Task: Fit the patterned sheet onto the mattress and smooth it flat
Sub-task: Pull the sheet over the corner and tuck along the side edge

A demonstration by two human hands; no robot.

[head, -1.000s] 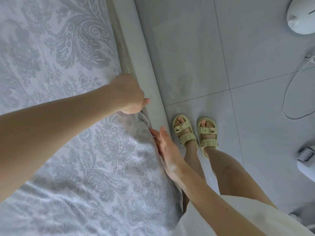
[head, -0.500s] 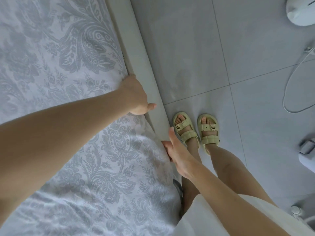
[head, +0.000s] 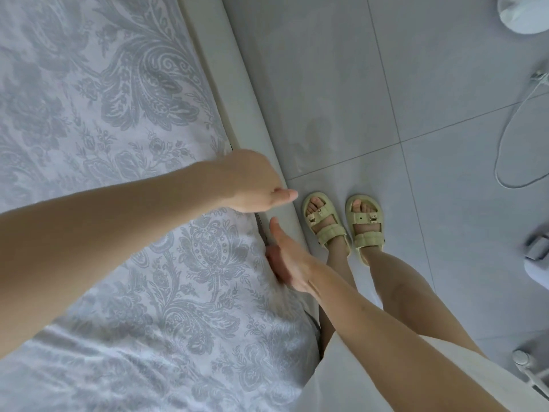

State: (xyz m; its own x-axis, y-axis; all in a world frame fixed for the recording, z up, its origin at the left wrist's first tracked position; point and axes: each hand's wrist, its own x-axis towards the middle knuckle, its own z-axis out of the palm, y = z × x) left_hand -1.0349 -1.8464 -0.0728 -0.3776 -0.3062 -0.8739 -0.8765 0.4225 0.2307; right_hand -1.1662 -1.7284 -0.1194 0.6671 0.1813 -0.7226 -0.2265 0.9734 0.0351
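Step in hand: by my reading, tucking the patterned sheet (head: 133, 114) down the near side of the mattress, where it meets the pale bed frame (head: 237, 84).
Sheet: it lies over the top of the bed and reaches the side edge. The far part looks flat, while soft creases show in the part nearest the camera.
Left hand (head: 255, 182): it sits over the edge of the sheet with its back to the camera and the thumb pointing out. The fingers are out of sight, so I cannot tell whether they grip cloth.
Right hand (head: 288, 263): the fingers are apart and fairly straight. They press against the side of the sheet at the gap by the frame, with the thumb raised.
Next move: probably pushing the hem deeper into the gap and working along the side, then sweeping the creases flat.
Hidden or unclear: the mattress itself is covered, and the hem and the depth of the gap are not visible. The bed corners are out of frame. A white object (head: 525, 16) at the top right is cut off.
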